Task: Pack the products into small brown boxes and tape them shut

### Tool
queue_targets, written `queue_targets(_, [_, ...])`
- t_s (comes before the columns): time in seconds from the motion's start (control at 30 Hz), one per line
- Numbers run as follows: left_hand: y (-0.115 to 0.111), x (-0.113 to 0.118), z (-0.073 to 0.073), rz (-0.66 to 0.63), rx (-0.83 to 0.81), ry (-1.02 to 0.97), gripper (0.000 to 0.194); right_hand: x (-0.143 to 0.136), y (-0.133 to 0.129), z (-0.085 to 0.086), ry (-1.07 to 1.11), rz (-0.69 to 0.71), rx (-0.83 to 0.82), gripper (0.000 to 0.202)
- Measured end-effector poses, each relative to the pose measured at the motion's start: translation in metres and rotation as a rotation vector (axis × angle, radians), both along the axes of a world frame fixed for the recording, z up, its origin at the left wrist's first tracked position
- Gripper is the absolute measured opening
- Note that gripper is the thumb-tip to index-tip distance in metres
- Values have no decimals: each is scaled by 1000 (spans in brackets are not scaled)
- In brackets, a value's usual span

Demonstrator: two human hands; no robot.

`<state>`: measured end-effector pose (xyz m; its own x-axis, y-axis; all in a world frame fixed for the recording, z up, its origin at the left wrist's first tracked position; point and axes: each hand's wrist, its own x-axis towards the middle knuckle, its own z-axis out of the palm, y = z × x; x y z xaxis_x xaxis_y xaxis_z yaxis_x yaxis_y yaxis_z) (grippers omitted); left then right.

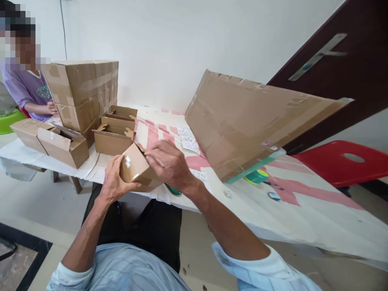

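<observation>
A small brown cardboard box (138, 167) with white stickers is tilted above the table's near edge. My left hand (114, 180) is wrapped around its left side, thumb along the lower edge. At the box's upper right edge, my right hand (169, 163) has its fingers pressed together; whatever they pinch is too small to make out. Two boxes with raised flaps (113, 141) stand just beyond. Another partly open box (68, 149) lies to the left, beside a closed one (28, 133).
Taped cartons (81, 85) are stacked at the back left, near a seated person in a purple shirt (30, 91). A large cardboard sheet (257, 121) leans on the right. Tape rolls (256, 177), a red chair (339, 161) and the cloth-covered table (273, 218) are also there.
</observation>
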<state>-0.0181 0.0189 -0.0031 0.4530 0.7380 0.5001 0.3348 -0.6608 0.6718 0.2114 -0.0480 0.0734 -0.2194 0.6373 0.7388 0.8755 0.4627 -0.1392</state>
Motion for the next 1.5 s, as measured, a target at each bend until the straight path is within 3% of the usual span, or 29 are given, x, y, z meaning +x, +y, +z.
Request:
queue_targets(0.07, [-4,1,0,6,-2,4,114,-26,1,16,-164,63,-61,24])
queue_targets(0.13, [-8,2,-2,19,-6,2,116,-38,5,21,-306,47,-134,23])
queue_targets(0.37, [-16,9,-5,32,-6,-10,120,-40,21,18,-579,-81,-196,16])
queue_targets(0.57, [-22,12,-2,26,0,7,120,-44,16,19,-650,-107,-196,18])
queue_targets(1.23, [-28,12,1,50,26,26,111,-41,3,21,-648,-19,-222,14])
queue_targets(1.37, [-22,8,-2,15,23,7,109,-40,-1,18,-521,96,-194,19])
queue_targets(1.5, [1,-14,-13,-84,-42,-32,108,-24,-7,10,-165,173,-131,25])
